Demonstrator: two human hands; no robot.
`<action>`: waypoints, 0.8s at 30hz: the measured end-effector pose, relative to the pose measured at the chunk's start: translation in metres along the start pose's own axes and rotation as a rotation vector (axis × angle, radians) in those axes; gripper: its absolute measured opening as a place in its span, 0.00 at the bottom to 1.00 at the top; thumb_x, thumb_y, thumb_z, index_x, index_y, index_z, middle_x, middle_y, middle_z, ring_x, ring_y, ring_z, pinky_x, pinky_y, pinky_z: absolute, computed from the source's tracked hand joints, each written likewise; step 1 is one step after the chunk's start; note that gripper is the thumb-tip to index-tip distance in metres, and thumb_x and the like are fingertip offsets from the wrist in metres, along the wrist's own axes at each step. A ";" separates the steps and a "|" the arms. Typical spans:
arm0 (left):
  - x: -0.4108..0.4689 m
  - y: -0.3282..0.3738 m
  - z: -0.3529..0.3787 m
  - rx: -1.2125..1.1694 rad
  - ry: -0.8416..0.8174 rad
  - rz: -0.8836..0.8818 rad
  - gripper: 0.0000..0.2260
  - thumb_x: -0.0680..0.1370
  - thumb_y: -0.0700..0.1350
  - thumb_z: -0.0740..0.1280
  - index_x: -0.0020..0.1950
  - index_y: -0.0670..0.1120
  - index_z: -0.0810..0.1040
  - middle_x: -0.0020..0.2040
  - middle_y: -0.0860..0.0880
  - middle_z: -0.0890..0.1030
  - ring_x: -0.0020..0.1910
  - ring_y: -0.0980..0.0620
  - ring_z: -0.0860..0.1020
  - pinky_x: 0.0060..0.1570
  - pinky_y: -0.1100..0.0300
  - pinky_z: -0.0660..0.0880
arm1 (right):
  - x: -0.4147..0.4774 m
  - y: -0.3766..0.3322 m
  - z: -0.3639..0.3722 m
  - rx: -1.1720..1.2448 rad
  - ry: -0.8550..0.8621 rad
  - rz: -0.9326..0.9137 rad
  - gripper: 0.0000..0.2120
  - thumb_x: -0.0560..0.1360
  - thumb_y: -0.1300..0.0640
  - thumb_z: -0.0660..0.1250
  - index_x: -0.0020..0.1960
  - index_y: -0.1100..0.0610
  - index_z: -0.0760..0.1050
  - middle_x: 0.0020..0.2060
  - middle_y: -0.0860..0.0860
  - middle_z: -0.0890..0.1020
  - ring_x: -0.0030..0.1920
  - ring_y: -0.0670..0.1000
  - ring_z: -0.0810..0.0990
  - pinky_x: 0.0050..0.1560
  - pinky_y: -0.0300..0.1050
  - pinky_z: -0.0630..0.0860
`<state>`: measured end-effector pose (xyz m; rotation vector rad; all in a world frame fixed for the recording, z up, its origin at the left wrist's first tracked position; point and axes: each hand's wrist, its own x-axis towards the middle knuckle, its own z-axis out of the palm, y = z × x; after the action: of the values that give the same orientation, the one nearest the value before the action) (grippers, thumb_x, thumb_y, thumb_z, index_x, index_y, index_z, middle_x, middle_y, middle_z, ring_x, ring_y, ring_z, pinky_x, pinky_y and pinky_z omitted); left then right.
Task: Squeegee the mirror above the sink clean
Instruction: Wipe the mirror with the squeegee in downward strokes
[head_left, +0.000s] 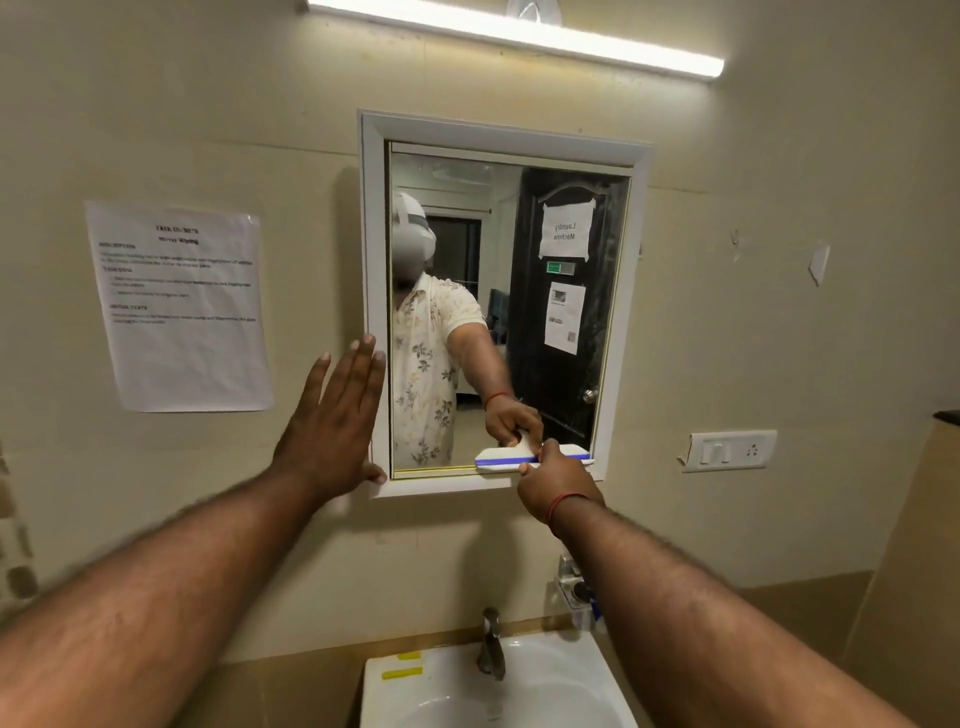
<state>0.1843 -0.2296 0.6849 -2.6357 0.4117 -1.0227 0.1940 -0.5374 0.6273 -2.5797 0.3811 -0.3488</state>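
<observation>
A white-framed mirror (561, 312) hangs on the beige wall above a white sink (571, 675). My right hand (558, 480) grips a white squeegee with a blue blade (501, 460), pressed flat and level against the glass at the mirror's bottom edge, right of centre. My left hand (335, 421) lies flat with fingers spread against the mirror's left frame and the wall beside it. The glass reflects a person in a floral shirt and a dark door with papers.
A printed task sheet (182, 306) is taped to the wall left of the mirror. A switch and socket plate (732, 451) sits to the right. A metal tap (491, 644) rises behind the sink. A tube light (519, 36) glows above.
</observation>
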 end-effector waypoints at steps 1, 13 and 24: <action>0.010 -0.004 -0.008 0.011 0.005 -0.003 0.79 0.61 0.77 0.80 0.89 0.36 0.36 0.88 0.35 0.31 0.89 0.37 0.36 0.87 0.35 0.46 | 0.000 0.000 -0.001 -0.005 -0.005 -0.005 0.18 0.85 0.45 0.63 0.72 0.49 0.67 0.59 0.55 0.83 0.53 0.57 0.82 0.55 0.54 0.82; 0.039 0.019 -0.040 -0.030 -0.063 -0.199 0.80 0.64 0.62 0.88 0.85 0.37 0.25 0.85 0.37 0.22 0.89 0.37 0.33 0.88 0.36 0.43 | 0.012 0.000 -0.009 0.004 -0.093 0.000 0.29 0.81 0.48 0.64 0.80 0.49 0.62 0.63 0.57 0.83 0.60 0.60 0.84 0.62 0.60 0.83; 0.034 0.028 -0.051 -0.067 -0.079 -0.259 0.83 0.60 0.57 0.91 0.86 0.40 0.25 0.84 0.39 0.21 0.74 0.40 0.75 0.88 0.37 0.53 | -0.057 0.026 0.003 -0.017 -0.140 -0.162 0.15 0.85 0.46 0.65 0.68 0.50 0.71 0.55 0.52 0.84 0.53 0.55 0.83 0.52 0.52 0.82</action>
<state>0.1692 -0.2751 0.7316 -2.8327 0.0892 -0.9886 0.1369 -0.5383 0.6015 -2.6393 0.1256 -0.2208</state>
